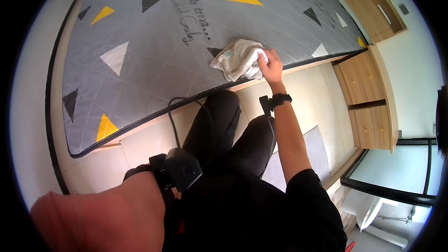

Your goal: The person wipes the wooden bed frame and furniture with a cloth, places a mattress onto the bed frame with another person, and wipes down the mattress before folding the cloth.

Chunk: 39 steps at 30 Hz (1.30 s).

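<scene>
A crumpled white cloth (242,60) lies on the grey mattress (154,51), close to its near edge. My right hand (271,66) grips the cloth's right side, thumb and fingers closed on the fabric. A black strap with a small device (275,102) circles my right wrist. My left arm is bent across the lower left, and a boxy black device (182,170) is strapped at its wrist. That device and the dark clothing hide nearly all of my left hand, so its fingers do not show.
A black cable (172,116) loops from the left wrist device over my legs beside the bed. Wooden drawers (368,98) and a wooden headboard shelf (368,4) stand to the right. A grey board or mat (315,154) lies on the tiled floor. A glass-panelled frame (396,172) borders a washroom.
</scene>
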### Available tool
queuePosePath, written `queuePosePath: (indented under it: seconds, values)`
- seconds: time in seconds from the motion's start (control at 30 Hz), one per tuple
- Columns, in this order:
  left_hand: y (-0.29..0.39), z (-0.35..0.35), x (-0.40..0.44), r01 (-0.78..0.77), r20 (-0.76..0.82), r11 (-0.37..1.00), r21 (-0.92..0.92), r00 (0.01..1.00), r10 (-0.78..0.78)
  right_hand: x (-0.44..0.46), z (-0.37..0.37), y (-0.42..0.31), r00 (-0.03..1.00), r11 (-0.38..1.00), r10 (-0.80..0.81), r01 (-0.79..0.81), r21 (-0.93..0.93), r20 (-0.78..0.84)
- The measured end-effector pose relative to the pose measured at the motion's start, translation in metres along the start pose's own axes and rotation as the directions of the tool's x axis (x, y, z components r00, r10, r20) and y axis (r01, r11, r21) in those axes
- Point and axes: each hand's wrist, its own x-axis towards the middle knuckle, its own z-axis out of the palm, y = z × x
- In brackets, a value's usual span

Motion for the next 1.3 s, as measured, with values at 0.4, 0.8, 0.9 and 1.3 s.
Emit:
queuePosePath:
  seconds: [0.4, 0.8, 0.9, 1.3]
  values:
    - [0.013, -0.003, 0.007, -0.122, -0.058, 0.991, 0.055, 0.990, 0.125, 0.000, -0.003, -0.009, 0.995, 0.995, 0.098, -0.098, 0.008, 0.025]
    - [0.026, -0.034, 0.020, -0.223, -0.082, 0.962, 0.159, 0.968, 0.238, -0.002, 0.004, -0.002, 0.999, 0.999, 0.043, -0.043, -0.005, -0.026]
    - [0.026, -0.036, 0.017, -0.296, -0.117, 0.938, 0.182, 0.940, 0.320, -0.003, 0.003, -0.005, 0.998, 0.999, 0.048, -0.048, -0.005, -0.033]
    - [0.017, -0.148, -0.219, 0.917, 0.055, -0.162, 0.364, -0.195, -0.979, -0.051, -0.004, -0.187, 0.917, 0.918, -0.356, 0.308, 0.250, 0.178]
